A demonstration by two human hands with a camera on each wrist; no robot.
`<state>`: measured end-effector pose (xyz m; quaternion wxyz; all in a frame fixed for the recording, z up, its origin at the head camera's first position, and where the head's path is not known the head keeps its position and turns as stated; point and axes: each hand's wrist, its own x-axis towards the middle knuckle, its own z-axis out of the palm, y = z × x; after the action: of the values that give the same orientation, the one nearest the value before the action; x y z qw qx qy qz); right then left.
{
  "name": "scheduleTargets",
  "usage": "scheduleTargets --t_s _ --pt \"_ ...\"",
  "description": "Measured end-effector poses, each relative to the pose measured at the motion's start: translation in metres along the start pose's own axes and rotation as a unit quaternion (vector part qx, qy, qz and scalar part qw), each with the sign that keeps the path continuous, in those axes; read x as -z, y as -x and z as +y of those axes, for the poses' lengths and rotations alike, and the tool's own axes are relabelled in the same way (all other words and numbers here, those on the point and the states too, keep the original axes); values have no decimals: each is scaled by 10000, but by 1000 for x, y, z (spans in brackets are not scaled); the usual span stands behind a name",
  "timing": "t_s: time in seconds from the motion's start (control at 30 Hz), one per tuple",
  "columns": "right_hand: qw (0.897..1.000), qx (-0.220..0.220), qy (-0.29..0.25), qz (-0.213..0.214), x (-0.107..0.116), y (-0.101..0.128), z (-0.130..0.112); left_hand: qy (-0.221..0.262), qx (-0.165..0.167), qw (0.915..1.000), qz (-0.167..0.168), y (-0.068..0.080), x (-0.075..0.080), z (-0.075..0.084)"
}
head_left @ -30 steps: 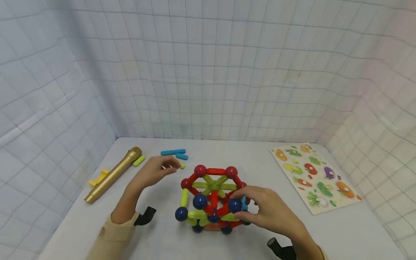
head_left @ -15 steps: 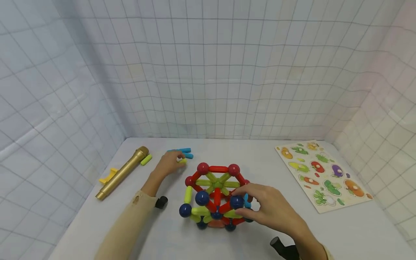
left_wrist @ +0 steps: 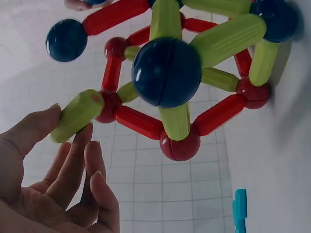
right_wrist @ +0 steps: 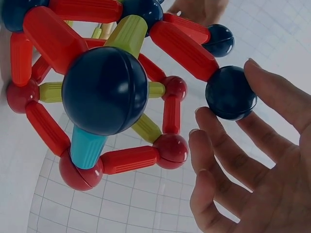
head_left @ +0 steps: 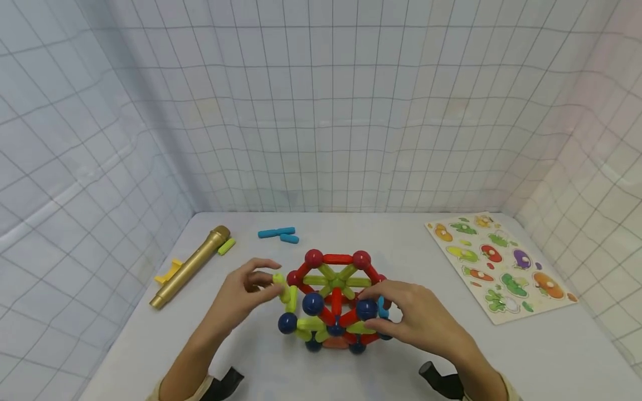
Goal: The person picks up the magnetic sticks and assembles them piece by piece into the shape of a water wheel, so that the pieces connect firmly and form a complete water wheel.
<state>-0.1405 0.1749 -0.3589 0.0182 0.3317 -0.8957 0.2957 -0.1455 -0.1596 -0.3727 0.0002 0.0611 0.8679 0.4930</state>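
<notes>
In the middle of the table stands a frame built of magnetic rods and balls (head_left: 336, 259), with red, lime and blue rods joining red and dark blue balls. Between its thumb and fingertips my left hand (head_left: 247, 295) pinches a lime rod (left_wrist: 77, 115). One end of that rod is right by a red ball (left_wrist: 109, 107) on the frame's left side. My right hand (head_left: 420, 317) holds a dark blue ball (right_wrist: 231, 92) at the end of a red rod (right_wrist: 184, 50), thumb on one side and fingertips on the other.
Several blue rods (head_left: 277, 232) lie behind the frame to the left. A gold toy microphone (head_left: 190, 267), a lime rod (head_left: 227, 247) and a yellow piece (head_left: 169, 271) lie at the far left. A vegetable puzzle board (head_left: 501, 267) lies at the right.
My left hand reached to the back, picked up the lime rod from the table and brought it to the frame's left side. My right hand stays on the blue ball.
</notes>
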Motion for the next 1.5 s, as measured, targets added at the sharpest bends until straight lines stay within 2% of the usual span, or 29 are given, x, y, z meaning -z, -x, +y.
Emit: scheduleTargets --t_s 0.07,0.1,0.2,0.3,0.37,0.53,0.77,1.0,1.07,1.1,1.2,1.27,1.3,1.37,1.43,1.5 --pt "10000 -17 16 -23 -1 0 0 -772 -179 9969 39 13 -7 4" --pt "10000 -20 17 -19 -1 1 0 -1214 -305 9921 90 18 -10 7" --pt "10000 -33 55 24 0 1 -1 -2391 -861 9668 264 27 -19 14" --pt "9999 -4 102 104 1 1 0 -2850 -1387 9480 293 28 -26 20" --pt "9998 29 125 138 0 1 0 -2906 -1565 9436 248 27 -29 21" --pt "9997 64 163 172 -2 0 1 -2539 -1406 9569 70 25 -32 23" --pt "9998 52 150 117 -2 0 -1 -1928 -1206 9738 -17 25 -36 21" --pt "9997 65 175 127 0 0 1 -1827 -1102 9769 -93 23 -36 17" --pt "9997 49 198 147 1 1 1 -1818 -1104 9767 -279 21 -33 15" --pt "9997 36 171 146 1 1 1 -1799 -1091 9765 -477 19 -30 14" --pt "9998 19 131 121 1 1 0 -1734 -923 9749 -1045 7 -11 7" --pt "9999 4 119 88 0 1 -1 -1866 -788 9730 -1109 -9 7 -5" --pt "9999 8 133 79 0 1 -1 -1971 -696 9728 -994 -21 16 -13" --pt "9997 18 202 94 0 1 -1 -2331 -553 9695 -526 -48 34 -34" --pt "9997 12 225 102 0 1 -2 -2777 -370 9599 -51 -77 48 -59" --pt "9997 26 229 89 0 1 -2 -3201 -116 9470 255 -100 58 -83"
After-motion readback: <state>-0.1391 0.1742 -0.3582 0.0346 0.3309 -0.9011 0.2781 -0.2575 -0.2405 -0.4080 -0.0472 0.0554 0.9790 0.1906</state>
